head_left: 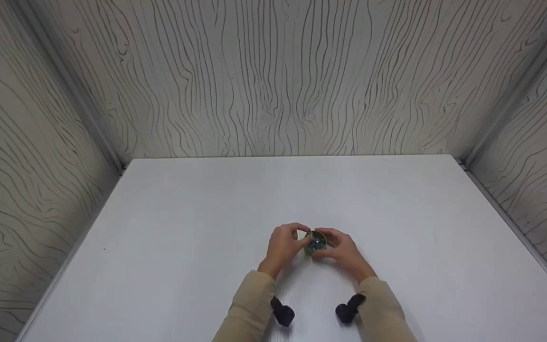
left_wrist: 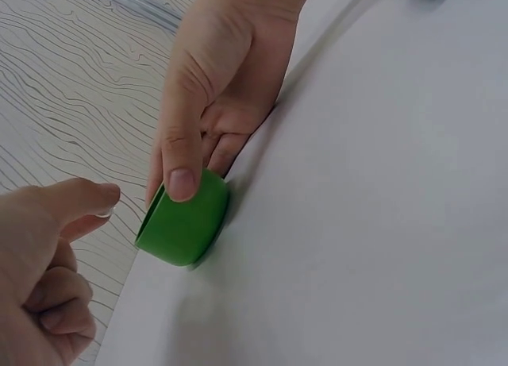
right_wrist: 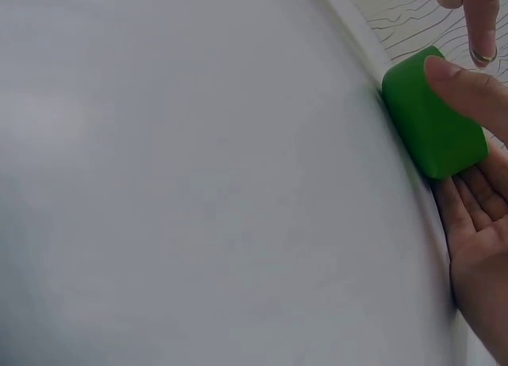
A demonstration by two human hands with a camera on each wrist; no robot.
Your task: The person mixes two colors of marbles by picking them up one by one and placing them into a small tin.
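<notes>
A small green cup stands on the white table in the middle of the head view, its mouth up and several shiny, glassy, bluish pieces inside. My right hand holds it, thumb on one side and fingers round the other. Over the cup's rim, my left hand pinches a small clear marble between thumb and index finger. Only a sliver of the marble shows in the left wrist view. Its remaining fingers are curled in toward the palm there.
The white table spreads out on all sides of the hands. Wood-grain panels rise behind it and at both sides. A black wrist device juts inward from the left sleeve, with another on the right.
</notes>
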